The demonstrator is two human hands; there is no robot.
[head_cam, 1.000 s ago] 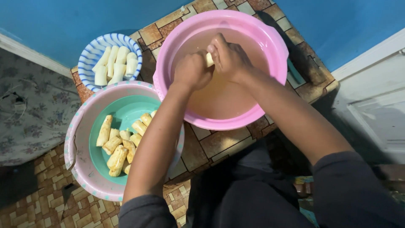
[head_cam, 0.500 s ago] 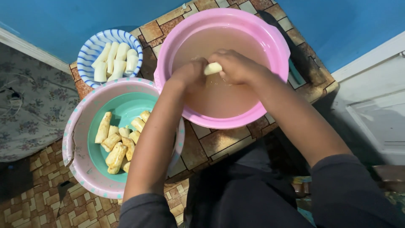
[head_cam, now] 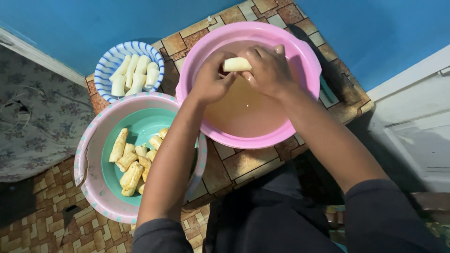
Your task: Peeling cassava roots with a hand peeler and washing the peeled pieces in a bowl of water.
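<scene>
I see two bare forearms, uncovered from wrist to above the elbow. Dark charcoal sleeves are pushed up: the left sleeve (head_cam: 159,236) bunches at the upper arm, the right sleeve (head_cam: 389,220) likewise. Dark cloth of the same shade covers the lap. Left hand (head_cam: 211,84) and right hand (head_cam: 267,70) wear no gloves, rings or bands.

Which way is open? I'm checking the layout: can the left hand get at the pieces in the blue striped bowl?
Probably yes: the left hand is above the pink basin, and the striped bowl sits uncovered nearby.
</scene>
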